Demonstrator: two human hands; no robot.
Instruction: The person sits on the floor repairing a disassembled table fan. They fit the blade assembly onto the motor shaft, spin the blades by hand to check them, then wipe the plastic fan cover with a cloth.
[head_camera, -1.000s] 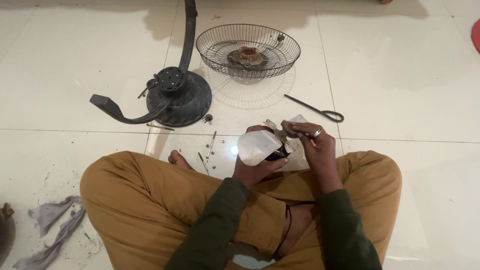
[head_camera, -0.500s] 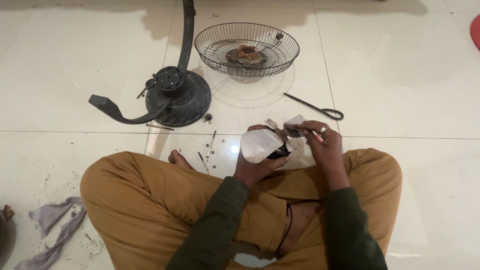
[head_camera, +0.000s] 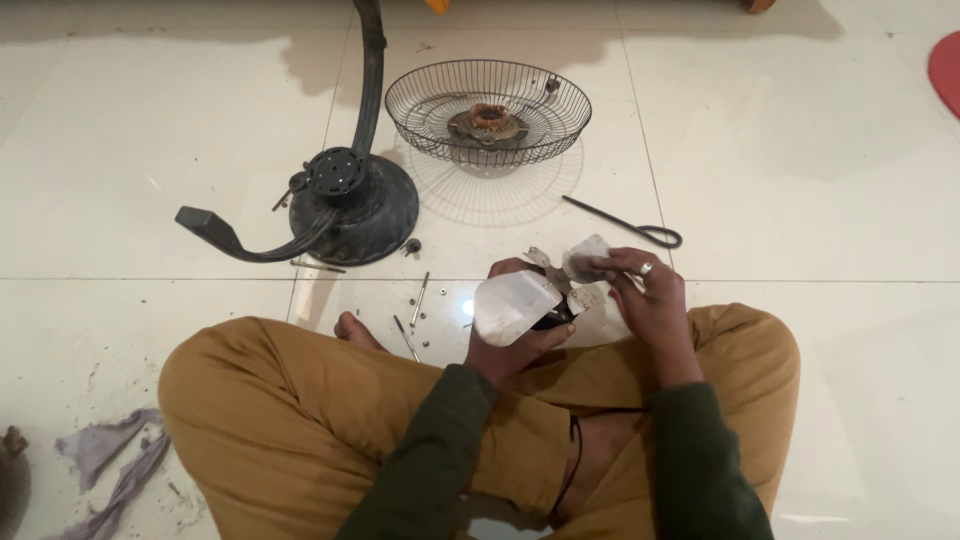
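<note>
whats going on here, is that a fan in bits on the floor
A person sits cross-legged on the tiled floor with both hands on a pale fan blade piece: the left hand grips it from below, the right hand pinches one blade tip. Ahead lie a wire fan guard, a black fan stand, loose screws and a black cord.

fan stand (head_camera: 372, 60): top cut off | red object (head_camera: 946, 70): cropped at right edge

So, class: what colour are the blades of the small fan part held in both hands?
The translucent white fan blades look whitish and see-through, in the head view.
</note>
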